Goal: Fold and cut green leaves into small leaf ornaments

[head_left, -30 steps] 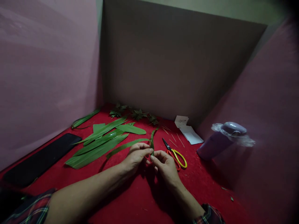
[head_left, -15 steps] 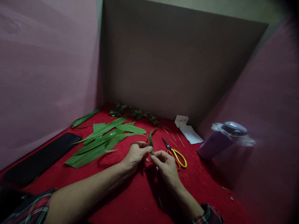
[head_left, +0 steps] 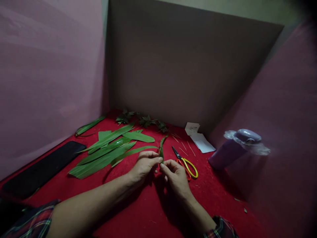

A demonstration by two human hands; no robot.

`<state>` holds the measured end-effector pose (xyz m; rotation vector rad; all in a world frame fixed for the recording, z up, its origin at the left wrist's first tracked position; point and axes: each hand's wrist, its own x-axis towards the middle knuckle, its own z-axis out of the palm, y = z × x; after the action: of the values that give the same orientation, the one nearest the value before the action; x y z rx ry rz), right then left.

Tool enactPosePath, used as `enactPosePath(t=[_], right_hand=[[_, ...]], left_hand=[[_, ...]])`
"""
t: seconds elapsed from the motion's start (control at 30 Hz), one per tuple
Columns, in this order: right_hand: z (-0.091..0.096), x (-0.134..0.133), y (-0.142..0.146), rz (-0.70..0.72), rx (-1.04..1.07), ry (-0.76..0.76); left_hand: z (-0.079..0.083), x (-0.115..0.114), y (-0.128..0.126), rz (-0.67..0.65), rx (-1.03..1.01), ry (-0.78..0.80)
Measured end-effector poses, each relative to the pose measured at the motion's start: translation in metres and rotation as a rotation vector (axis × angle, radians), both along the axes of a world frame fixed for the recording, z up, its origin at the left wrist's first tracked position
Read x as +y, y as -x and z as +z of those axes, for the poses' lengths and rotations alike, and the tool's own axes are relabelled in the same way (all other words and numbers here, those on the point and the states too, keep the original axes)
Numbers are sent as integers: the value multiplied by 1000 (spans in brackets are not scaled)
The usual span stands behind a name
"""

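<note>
Left of the black-bladed scissors with yellow and red handles [head_left: 178, 155]: a narrow strip of green leaf [head_left: 161, 150], held fast

Just left of those scissors, the bare left hand [head_left: 145, 165] has thumb and fingers closed on the strip; the bare right hand [head_left: 176, 175], nearer the scissors, pinches its lower end. The strip rises from between their fingertips, its long axis roughly upright, its tip leaning toward the scissors' side. A thin green ribbon of leaf [head_left: 135, 152] trails away from the scissors, past the left hand; whether it joins the strip is unclear.

Red cloth-like covering [head_left: 138, 215] spreads beneath the scissors. Well left of them are a pink wall [head_left: 49, 66], a flat black oblong object [head_left: 44, 168] and a slim green leaf bundle [head_left: 91, 125]. Nearer the scissors, broad green leaves [head_left: 99, 167] overlap, with dark green lobed sprigs [head_left: 147, 121] behind. A dark grey-brown panel [head_left: 185, 66] stands beyond the scissors. Thin pale sticks [head_left: 184, 146] lie just past the blades, white paper sheets [head_left: 203, 143] farther right. Well right of the scissors are a purple cylindrical bottle [head_left: 226, 153], clear crinkled plastic [head_left: 264, 150] about its top, and a second pink wall [head_left: 279, 115].
</note>
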<state>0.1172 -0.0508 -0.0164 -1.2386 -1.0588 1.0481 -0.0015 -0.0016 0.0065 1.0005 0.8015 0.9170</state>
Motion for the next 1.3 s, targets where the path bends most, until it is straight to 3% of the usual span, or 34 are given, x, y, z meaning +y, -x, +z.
enactPosePath(t=[0.4,0.53,0.67,0.87,1.03,1.3], right_hand=[[1,-3,1,-6,57,-13],[2,-4,1,-7,52,-11],[0,-2,1,-5,37,-9],[-4,-1,1,-35,-64,-34],[-1,-3,-2,-242,-239,-206],[4,-5,-4,-231,-468,-349]], left_hand=[[-5,1,-1,9,-121,84],[2,-3,-1,8,-134,118],[9,-5,0,20,-57,10],[4,-1,0,25,107,-104],[0,-3,0,-24,150,-153],[-4,-4,0,-87,296,-334]])
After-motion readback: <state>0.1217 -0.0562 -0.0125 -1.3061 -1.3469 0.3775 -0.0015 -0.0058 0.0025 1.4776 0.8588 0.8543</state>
